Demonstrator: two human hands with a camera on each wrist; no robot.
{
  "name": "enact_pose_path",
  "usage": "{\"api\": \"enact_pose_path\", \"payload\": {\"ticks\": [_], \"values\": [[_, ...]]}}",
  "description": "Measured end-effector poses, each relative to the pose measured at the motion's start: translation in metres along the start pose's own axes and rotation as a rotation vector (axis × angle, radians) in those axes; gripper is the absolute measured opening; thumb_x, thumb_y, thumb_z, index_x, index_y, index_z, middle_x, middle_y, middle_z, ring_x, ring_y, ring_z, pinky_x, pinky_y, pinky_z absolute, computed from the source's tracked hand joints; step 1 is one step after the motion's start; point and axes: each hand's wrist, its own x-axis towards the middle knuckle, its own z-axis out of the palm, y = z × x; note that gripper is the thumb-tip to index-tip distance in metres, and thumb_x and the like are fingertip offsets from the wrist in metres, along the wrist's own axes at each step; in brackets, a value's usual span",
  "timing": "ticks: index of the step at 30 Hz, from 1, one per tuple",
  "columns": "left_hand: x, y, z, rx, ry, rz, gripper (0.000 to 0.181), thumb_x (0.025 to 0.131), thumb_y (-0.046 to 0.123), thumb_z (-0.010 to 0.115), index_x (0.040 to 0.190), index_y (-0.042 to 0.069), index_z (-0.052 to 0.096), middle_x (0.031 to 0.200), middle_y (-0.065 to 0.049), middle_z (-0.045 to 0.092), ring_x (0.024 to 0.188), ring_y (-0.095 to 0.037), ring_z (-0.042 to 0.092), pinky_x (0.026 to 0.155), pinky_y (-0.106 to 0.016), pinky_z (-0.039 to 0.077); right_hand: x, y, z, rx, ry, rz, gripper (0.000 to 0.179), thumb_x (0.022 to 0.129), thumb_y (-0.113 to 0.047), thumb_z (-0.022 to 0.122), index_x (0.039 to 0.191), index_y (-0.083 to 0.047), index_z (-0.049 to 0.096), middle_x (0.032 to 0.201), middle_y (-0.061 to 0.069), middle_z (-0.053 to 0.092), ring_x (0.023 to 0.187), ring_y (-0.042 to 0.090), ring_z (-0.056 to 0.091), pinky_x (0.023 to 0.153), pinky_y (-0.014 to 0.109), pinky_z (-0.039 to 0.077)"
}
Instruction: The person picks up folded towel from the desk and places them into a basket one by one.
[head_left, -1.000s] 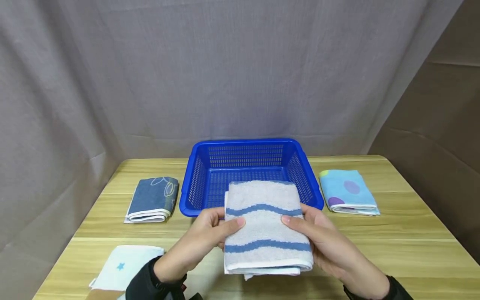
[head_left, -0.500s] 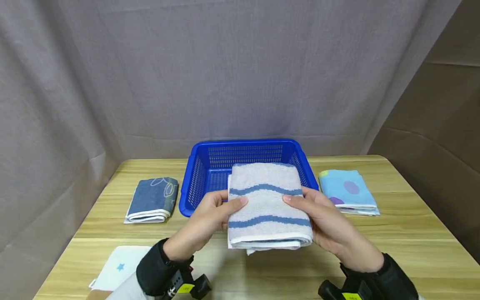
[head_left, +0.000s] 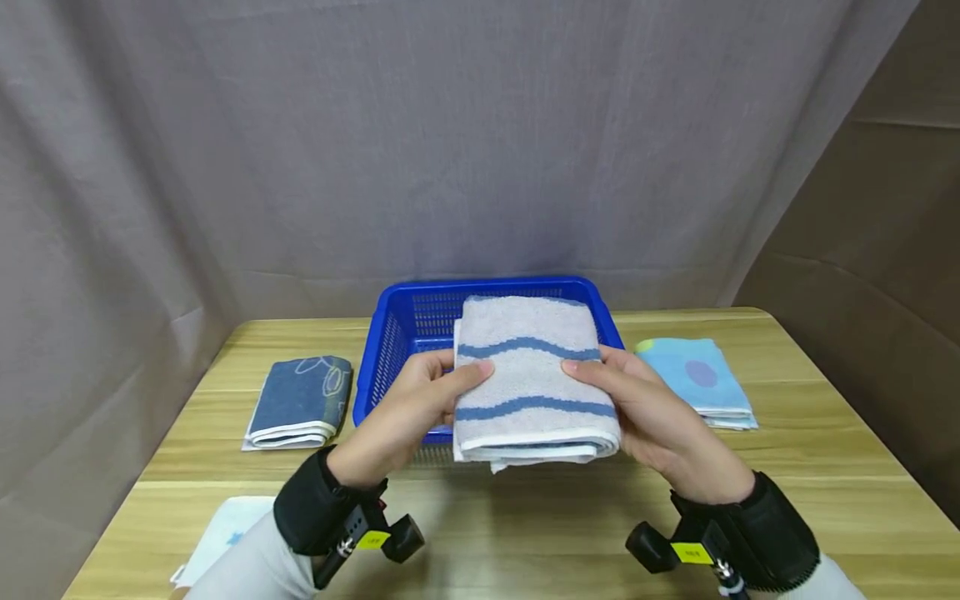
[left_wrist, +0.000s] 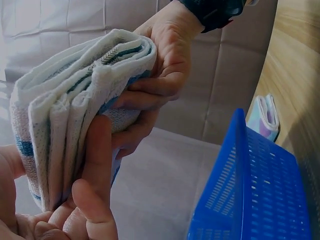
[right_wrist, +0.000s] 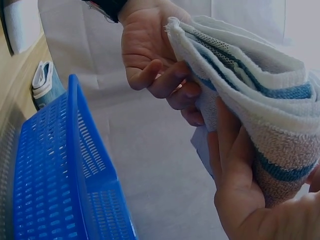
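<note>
A folded light grey towel (head_left: 532,379) with wavy blue stripes is held up between both hands, in front of and partly over the blue plastic basket (head_left: 382,342). My left hand (head_left: 408,408) grips its left side, thumb on top and fingers beneath. On the opposite side my right hand (head_left: 652,417) grips it the same way. From below, the left wrist view shows the layered folds of the towel (left_wrist: 75,110) and curled fingertips under it. In the right wrist view the basket (right_wrist: 50,165) stands lower than the towel.
A folded dark blue towel (head_left: 300,400) lies left of the basket, and a folded light blue towel with purple dots (head_left: 693,375) lies right of it. At the front left, a white towel (head_left: 225,533) is partly behind the left sleeve. A grey curtain (head_left: 480,150) hangs behind the wooden table (head_left: 540,542).
Both hands have carried the striped towel forward, away from the body, so it now covers more of the basket. The left forearm covers more of the white towel.
</note>
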Motion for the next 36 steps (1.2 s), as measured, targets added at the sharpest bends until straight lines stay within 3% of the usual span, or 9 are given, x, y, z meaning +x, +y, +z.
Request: {"api": "enact_pose_path", "payload": {"ticks": [6, 12, 16, 19, 23, 29, 33, 36], "values": [[0.010, -0.004, -0.004, 0.007, 0.019, -0.009, 0.038, 0.090, 0.031, 0.060, 0.114, 0.002, 0.056, 0.096, -0.015, 0.066, 0.080, -0.026, 0.063, 0.063, -0.031, 0.054, 0.011, 0.002, -0.007, 0.009, 0.007, 0.002, 0.048, 0.098, -0.012, 0.045, 0.135, 0.005, 0.020, 0.108, 0.016, 0.060, 0.095, 0.030, 0.059, 0.075, 0.037, 0.052], [0.022, -0.007, -0.010, 0.028, 0.051, -0.001, 0.036, 0.089, 0.032, 0.060, 0.109, 0.002, 0.059, 0.087, -0.009, 0.066, 0.068, -0.015, 0.059, 0.058, -0.025, 0.051, 0.026, 0.002, -0.011, 0.052, 0.024, 0.008, 0.045, 0.098, -0.011, 0.044, 0.134, 0.006, 0.022, 0.103, 0.016, 0.062, 0.092, 0.030, 0.060, 0.073, 0.036, 0.053], [0.031, -0.009, -0.015, 0.053, 0.069, 0.008, 0.031, 0.090, 0.032, 0.060, 0.096, 0.002, 0.058, 0.065, 0.002, 0.049, 0.053, -0.009, 0.042, 0.052, -0.021, 0.039, 0.034, 0.001, -0.014, 0.060, 0.033, 0.017, 0.045, 0.098, -0.011, 0.044, 0.134, 0.007, 0.023, 0.100, 0.015, 0.063, 0.090, 0.029, 0.061, 0.072, 0.034, 0.053], [0.037, -0.012, -0.019, 0.083, 0.085, 0.004, 0.032, 0.089, 0.034, 0.060, 0.080, 0.004, 0.051, 0.059, 0.004, 0.027, 0.049, -0.011, 0.025, 0.050, -0.024, 0.027, 0.040, 0.002, -0.017, 0.058, 0.043, 0.022, 0.044, 0.098, -0.012, 0.044, 0.133, 0.008, 0.025, 0.097, 0.015, 0.064, 0.089, 0.028, 0.061, 0.070, 0.033, 0.053], [0.043, -0.014, -0.023, 0.087, 0.093, -0.006, 0.034, 0.088, 0.035, 0.061, 0.074, 0.007, 0.046, 0.059, 0.004, 0.026, 0.049, -0.011, 0.027, 0.049, -0.024, 0.028, 0.049, 0.002, -0.021, 0.048, 0.052, 0.037, 0.040, 0.098, -0.013, 0.044, 0.130, 0.008, 0.029, 0.093, 0.014, 0.065, 0.085, 0.026, 0.062, 0.067, 0.031, 0.054], [0.055, -0.015, -0.030, 0.037, 0.092, -0.035, 0.029, 0.089, 0.032, 0.061, 0.081, 0.005, 0.053, 0.059, 0.004, 0.040, 0.050, -0.009, 0.039, 0.050, -0.021, 0.036, 0.065, 0.001, -0.026, 0.062, 0.060, 0.054, 0.034, 0.098, -0.011, 0.045, 0.123, 0.009, 0.036, 0.089, 0.013, 0.065, 0.081, 0.024, 0.063, 0.064, 0.030, 0.055], [0.062, -0.016, -0.034, -0.010, 0.084, -0.066, 0.032, 0.090, 0.029, 0.059, 0.102, -0.001, 0.059, 0.077, -0.005, 0.063, 0.065, -0.015, 0.060, 0.058, -0.025, 0.050, 0.073, 0.001, -0.028, 0.073, 0.072, 0.060, 0.032, 0.097, -0.011, 0.046, 0.120, 0.010, 0.039, 0.087, 0.013, 0.066, 0.080, 0.024, 0.063, 0.064, 0.029, 0.054], [0.066, -0.017, -0.035, -0.022, 0.094, -0.089, 0.037, 0.090, 0.028, 0.058, 0.108, -0.004, 0.057, 0.085, -0.010, 0.066, 0.073, -0.020, 0.064, 0.061, -0.027, 0.053, 0.077, 0.002, -0.029, 0.084, 0.083, 0.070, 0.029, 0.097, -0.010, 0.045, 0.118, 0.009, 0.040, 0.085, 0.013, 0.066, 0.078, 0.023, 0.063, 0.063, 0.028, 0.054]]}}
